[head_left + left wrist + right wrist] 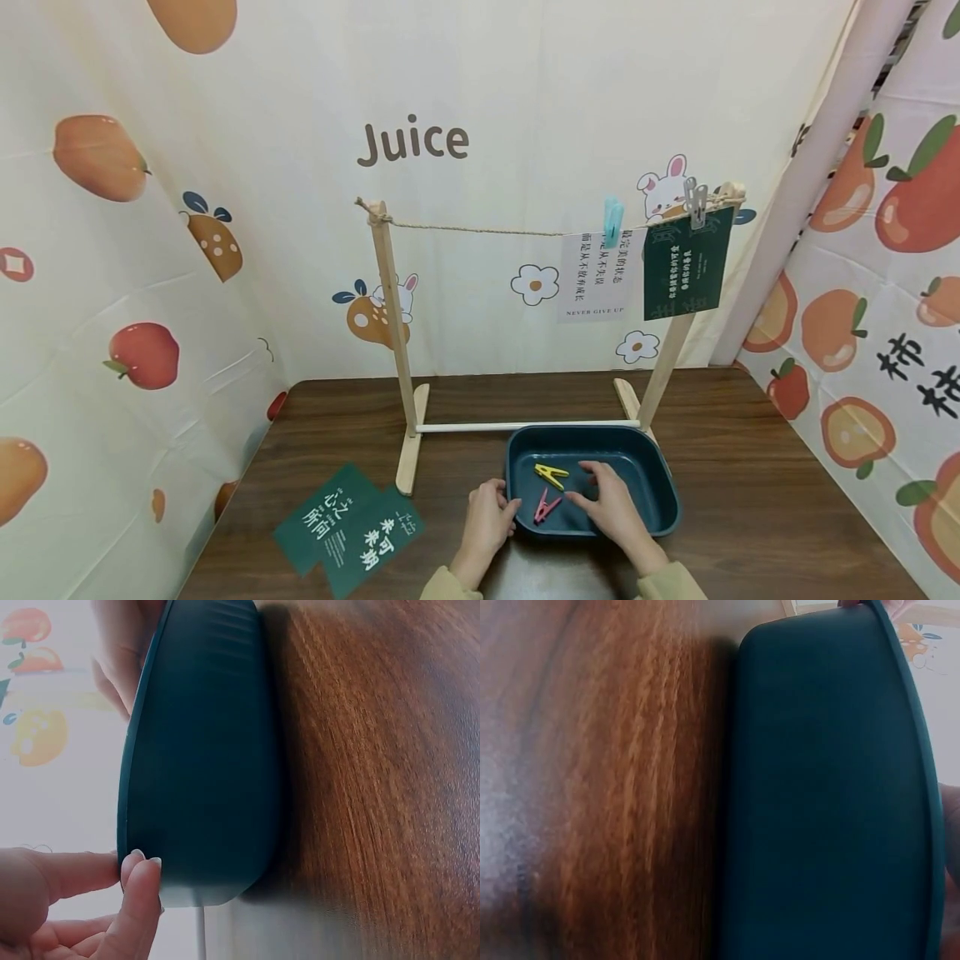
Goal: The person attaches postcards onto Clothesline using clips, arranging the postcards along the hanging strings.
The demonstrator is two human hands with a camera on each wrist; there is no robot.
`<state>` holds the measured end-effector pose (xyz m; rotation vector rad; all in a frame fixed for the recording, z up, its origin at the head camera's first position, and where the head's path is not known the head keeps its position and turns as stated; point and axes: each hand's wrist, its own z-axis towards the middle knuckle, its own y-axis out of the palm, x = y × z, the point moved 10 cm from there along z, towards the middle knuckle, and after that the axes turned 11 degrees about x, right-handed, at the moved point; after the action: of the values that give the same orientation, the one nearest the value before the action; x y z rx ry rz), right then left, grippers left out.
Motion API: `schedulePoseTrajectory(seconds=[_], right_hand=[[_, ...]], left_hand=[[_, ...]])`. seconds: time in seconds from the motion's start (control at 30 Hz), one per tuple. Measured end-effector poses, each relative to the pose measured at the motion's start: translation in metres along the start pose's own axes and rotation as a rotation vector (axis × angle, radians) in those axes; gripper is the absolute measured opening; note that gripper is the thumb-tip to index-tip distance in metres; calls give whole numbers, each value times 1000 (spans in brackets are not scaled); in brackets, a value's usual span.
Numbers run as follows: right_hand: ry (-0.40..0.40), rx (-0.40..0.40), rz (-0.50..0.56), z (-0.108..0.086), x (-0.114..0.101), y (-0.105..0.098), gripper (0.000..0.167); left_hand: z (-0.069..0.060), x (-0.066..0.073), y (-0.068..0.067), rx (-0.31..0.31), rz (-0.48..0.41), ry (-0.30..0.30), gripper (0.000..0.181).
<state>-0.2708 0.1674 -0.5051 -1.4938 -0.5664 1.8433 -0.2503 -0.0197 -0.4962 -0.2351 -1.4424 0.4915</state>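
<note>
A dark teal plastic basin [666,492] stands on the wooden table. My left hand [486,527] pinches its left rim, thumb and fingers on either side, as the left wrist view shows. Inside the basin lie a yellow clothespin [552,474] and a pink clothespin [545,507]. My right hand [617,505] reaches over the near rim into the basin, thumb and fingers spread apart, just right of both clothespins, with nothing between them. The right wrist view mostly shows the basin's outer wall [825,780].
Behind the basin stands a wooden rack [397,325] with a string. A blue clothespin [612,222] holds a white card [596,287], and a clear clothespin [697,206] a green card [686,271]. Two green cards [375,546] overlap on the table at left.
</note>
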Motion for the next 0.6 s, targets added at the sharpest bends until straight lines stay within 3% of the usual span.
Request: schedulePoseTrajectory(seconds=[0.6], right_hand=[[40,-136,-87,15,11,23,53]], left_hand=[[-2,0,0,12,-41,-16,27]])
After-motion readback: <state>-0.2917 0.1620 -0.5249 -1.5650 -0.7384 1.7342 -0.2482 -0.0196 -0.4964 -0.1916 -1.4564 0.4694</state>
